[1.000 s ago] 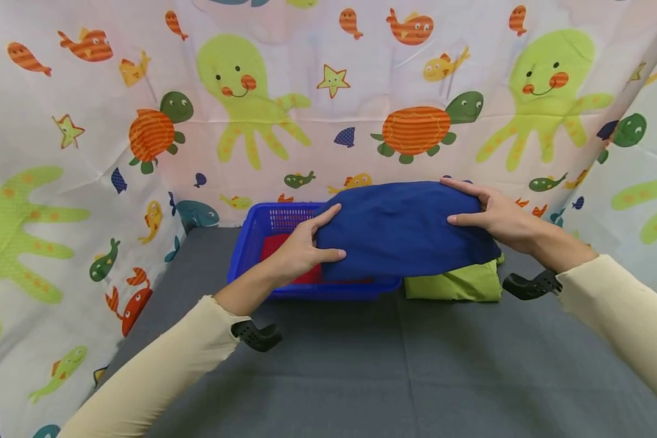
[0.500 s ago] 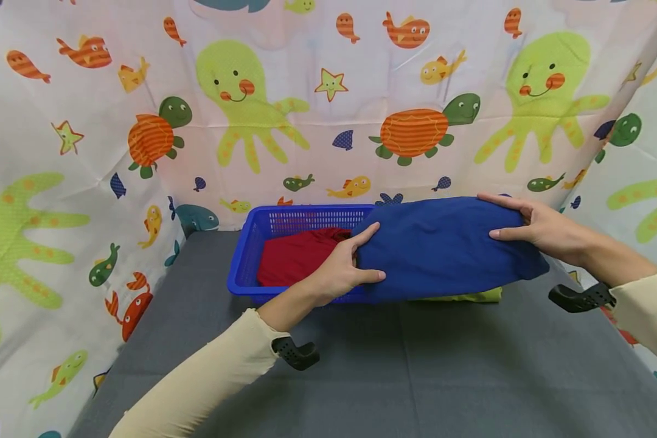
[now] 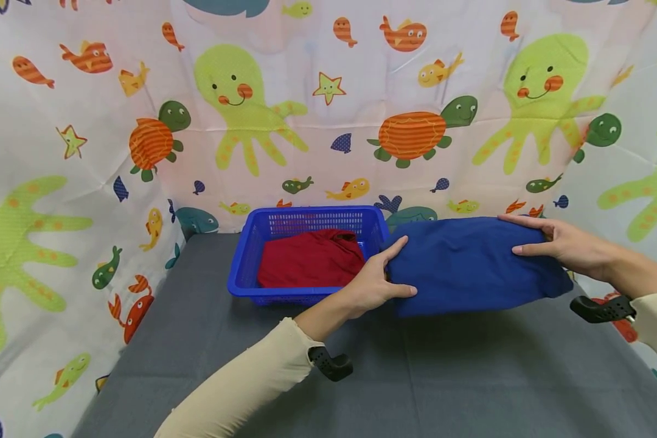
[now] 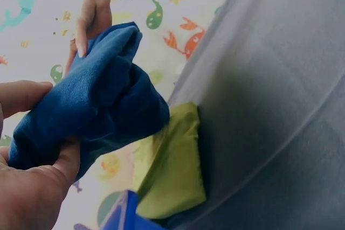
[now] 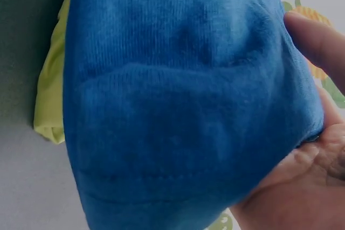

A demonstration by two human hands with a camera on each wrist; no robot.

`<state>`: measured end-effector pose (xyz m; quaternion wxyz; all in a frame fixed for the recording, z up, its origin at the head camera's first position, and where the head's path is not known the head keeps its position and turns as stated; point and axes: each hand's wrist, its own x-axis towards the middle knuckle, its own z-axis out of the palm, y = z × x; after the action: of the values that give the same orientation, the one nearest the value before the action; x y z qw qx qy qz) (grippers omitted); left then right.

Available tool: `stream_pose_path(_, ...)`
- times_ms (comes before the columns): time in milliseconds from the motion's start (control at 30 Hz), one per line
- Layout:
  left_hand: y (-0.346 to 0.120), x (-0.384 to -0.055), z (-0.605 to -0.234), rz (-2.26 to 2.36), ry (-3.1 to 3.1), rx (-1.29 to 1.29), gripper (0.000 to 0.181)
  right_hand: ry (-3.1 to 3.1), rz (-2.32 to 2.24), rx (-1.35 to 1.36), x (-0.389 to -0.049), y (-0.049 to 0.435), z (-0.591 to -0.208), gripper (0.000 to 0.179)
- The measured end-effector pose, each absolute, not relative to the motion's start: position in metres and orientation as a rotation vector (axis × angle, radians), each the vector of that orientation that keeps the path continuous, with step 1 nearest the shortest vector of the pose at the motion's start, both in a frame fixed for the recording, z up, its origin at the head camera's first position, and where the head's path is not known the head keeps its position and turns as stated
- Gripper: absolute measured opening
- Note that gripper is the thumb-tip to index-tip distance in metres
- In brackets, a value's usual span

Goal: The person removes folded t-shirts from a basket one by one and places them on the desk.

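Observation:
A folded blue cloth (image 3: 471, 264), perhaps a garment, is held in the air between both hands, to the right of the basket. My left hand (image 3: 375, 280) grips its left end, thumb on the near side. At the other end my right hand (image 3: 572, 246) pinches the cloth between thumb and fingers. The left wrist view shows the cloth's layered folds (image 4: 102, 90) from the side. A blue plastic basket (image 3: 234, 274) stands behind the left hand, with a crumpled dark red cloth (image 3: 309, 258) in it.
A folded yellow-green cloth (image 4: 178, 165) lies on the grey table (image 3: 285, 377), hidden behind the blue cloth in the head view. Curtains (image 3: 317, 146) printed with sea animals close off the back and both sides.
Both hands have carried the blue cloth to the right and somewhat lower, away from above the basket. The red cloth in the basket has come into full view; the yellow-green cloth is now covered.

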<state>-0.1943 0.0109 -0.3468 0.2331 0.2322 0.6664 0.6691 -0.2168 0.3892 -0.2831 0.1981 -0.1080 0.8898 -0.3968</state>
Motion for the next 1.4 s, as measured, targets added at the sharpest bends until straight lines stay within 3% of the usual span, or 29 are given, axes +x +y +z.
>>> stream_pose_path(1400,0.104,-0.158,-0.392,1.569,1.949,0.691,0.096,2.595,-0.782,-0.071,-0.178,0.484,-0.336,0.078)
